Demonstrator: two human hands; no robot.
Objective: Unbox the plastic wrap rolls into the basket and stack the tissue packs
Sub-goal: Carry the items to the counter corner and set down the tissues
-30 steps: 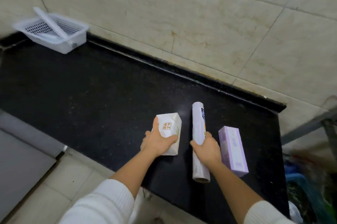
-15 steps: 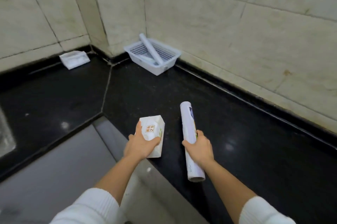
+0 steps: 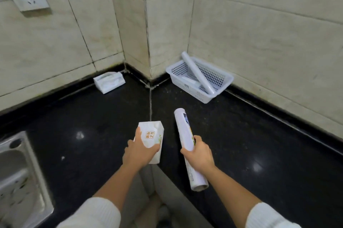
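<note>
A black counter (image 3: 259,135) wraps a tiled corner, a steel sink (image 3: 18,177) at eight o'clock. The left hand (image 3: 138,150) grips a white tissue pack (image 3: 153,135) and the right hand (image 3: 199,153) clasps a plastic wrap roll (image 3: 183,129), both held above the counter. At one o'clock the white basket (image 3: 219,77) holds another roll (image 3: 197,73) leaning across its rim; a second tissue pack (image 3: 109,82) lies at eleven o'clock

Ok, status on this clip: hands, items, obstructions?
Left hand gripping white tissue pack. Right hand gripping lavender wrap roll. White perforated basket holds rolls; black counter between unobstructed.
</note>
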